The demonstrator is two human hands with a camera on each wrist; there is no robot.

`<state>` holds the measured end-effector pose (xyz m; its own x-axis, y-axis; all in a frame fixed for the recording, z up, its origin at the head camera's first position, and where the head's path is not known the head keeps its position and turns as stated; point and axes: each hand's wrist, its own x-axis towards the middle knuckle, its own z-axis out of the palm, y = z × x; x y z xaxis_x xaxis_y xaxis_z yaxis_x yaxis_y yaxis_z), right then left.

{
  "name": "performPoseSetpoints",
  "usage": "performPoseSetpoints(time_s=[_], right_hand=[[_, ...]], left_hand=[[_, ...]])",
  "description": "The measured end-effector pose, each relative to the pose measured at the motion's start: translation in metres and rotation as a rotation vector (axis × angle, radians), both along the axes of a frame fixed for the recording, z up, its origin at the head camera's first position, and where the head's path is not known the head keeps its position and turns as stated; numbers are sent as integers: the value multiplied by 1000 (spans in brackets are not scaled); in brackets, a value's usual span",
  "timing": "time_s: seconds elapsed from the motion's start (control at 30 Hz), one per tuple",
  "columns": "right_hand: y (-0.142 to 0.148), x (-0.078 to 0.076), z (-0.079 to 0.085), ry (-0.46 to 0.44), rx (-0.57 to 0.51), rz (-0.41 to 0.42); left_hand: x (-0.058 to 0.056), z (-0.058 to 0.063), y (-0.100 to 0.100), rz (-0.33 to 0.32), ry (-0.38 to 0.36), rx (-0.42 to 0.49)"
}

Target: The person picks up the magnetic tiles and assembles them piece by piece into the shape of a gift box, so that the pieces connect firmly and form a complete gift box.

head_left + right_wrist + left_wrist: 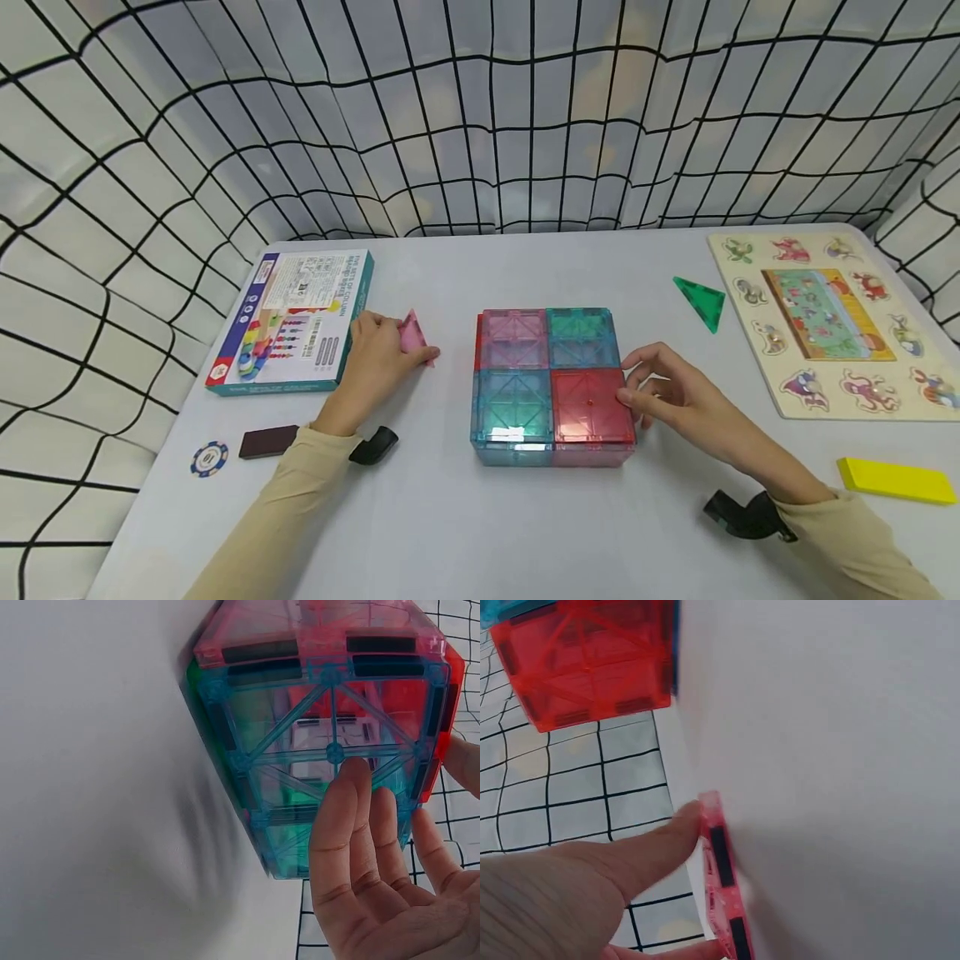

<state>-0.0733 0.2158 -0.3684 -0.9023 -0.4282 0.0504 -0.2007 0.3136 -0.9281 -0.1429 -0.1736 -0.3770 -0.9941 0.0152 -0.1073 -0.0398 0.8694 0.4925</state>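
Note:
In the head view, my left hand (pixel 372 354) pinches a pink triangular magnetic tile (pixel 412 333) beside a boxed toy set. The left wrist view has the thumb against one end of that pink tile (pixel 721 870), with dark magnet strips along its edge. A flat box built of clear magnetic tiles (pixel 513 404) stands mid-table, its top made of pink, teal and red squares. My right hand (pixel 678 400) rests at its right side, thumb by the red square's edge. Seen from the right wrist, straight fingers (pixel 346 825) touch a blue side tile (pixel 262 761).
A green triangular tile (pixel 703 302) lies at the right back, near a wooden animal puzzle board (pixel 765 367). A yellow block (pixel 896 481) is at far right. Leftward are the toy box (pixel 300 333), a dark block (pixel 267 442) and a poker chip (pixel 209 459). Black netting (pixel 491 129) surrounds the table.

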Motion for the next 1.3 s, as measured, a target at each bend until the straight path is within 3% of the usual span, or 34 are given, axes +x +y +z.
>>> performPoseSetpoints(time_s=[0.27,0.43,0.63,0.8,0.9,1.07,1.17,1.3], right_hand=[[1,-2,-3,2,7,14],[1,-3,-2,0,4,26],[1,-4,-1,-15,11,29],[1,-4,-1,-10,16,31],[2,-4,-1,-8,19,31],[2,-4,-3,-11,14,33],[1,-5,-3,-8,7,37],[1,-5,-4,-6,0,43]], left_hand=[[-10,1,1,34,-82,80],[-13,-2,-1,-4,-91,167],[-10,5,-1,-86,89,270],[-3,34,7,-130,285,359],[7,54,19,-203,353,428],[26,76,41,-433,400,447],[32,77,52,-547,420,399],[30,71,60,-614,407,350]])
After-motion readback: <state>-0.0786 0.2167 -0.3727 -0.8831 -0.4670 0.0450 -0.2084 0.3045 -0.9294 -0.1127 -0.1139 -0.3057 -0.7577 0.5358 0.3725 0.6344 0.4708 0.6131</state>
